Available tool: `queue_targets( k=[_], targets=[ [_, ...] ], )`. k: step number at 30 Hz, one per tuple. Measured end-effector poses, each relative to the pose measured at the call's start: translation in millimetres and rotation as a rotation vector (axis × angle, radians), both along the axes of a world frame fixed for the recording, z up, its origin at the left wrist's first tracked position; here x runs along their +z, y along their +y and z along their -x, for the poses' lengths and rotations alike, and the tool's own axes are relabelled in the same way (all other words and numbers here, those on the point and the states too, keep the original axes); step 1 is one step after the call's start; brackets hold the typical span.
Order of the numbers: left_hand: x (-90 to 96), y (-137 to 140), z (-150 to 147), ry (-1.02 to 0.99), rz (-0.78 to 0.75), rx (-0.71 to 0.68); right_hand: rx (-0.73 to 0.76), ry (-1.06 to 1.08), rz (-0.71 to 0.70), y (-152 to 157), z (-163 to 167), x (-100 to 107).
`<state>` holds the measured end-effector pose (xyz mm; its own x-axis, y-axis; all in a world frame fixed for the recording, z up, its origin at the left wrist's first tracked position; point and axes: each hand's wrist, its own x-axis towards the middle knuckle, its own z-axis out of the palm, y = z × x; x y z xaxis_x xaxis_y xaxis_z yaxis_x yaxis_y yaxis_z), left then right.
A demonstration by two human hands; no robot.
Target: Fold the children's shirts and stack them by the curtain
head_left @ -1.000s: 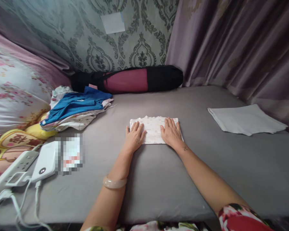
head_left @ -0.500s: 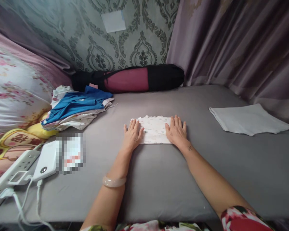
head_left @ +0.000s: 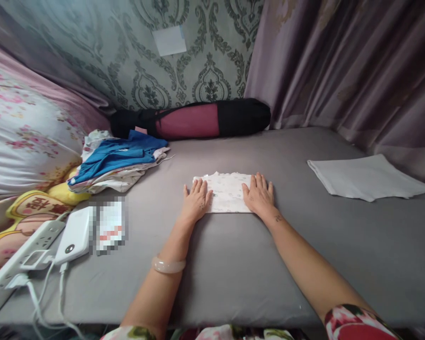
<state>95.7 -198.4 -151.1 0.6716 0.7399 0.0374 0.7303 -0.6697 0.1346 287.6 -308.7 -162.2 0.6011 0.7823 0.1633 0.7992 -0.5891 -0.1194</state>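
Note:
A folded white garment (head_left: 228, 192) with a small faint print lies flat in front of me, its far edge slightly wavy. My left hand (head_left: 196, 199) rests flat on its left end, fingers stretched out and palm down. On the opposite end lies my right hand (head_left: 259, 193), also flat with the fingers extended. Both hands press on the cloth without gripping it. The garment's two side edges are partly hidden under my hands.
The grey sheet (head_left: 230, 264) spreads beneath. To the left are piled clothes (head_left: 116, 158), a power bank (head_left: 74, 236), a power strip (head_left: 28, 255) with cables, and a yellow cushion (head_left: 31, 208). A folded grey cloth (head_left: 368, 177) lies right; a long black-and-pink bag (head_left: 187, 120) lies behind.
The view has shifted slightly, so the surroundings sit a little lower and further right. Both hands remain flat on the garment, with no clear movement.

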Motion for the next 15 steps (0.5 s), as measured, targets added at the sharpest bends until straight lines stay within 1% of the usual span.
queue_targets(
  k=[3,7,11,15],
  targets=[
    [5.9,0,-5,-0.013,-0.038,-0.023,0.049,-0.023,-0.039,3,3,3],
    [9.2,1,-21,-0.040,-0.086,-0.085,0.194,-0.018,-0.061,11,12,9],
    [4.7,2,-38,-0.051,-0.110,-0.171,0.276,0.007,-0.047,16,17,9],
    [-2.8,2,-47,-0.034,-0.085,-0.182,0.287,0.022,-0.022,17,16,5]
  ],
)
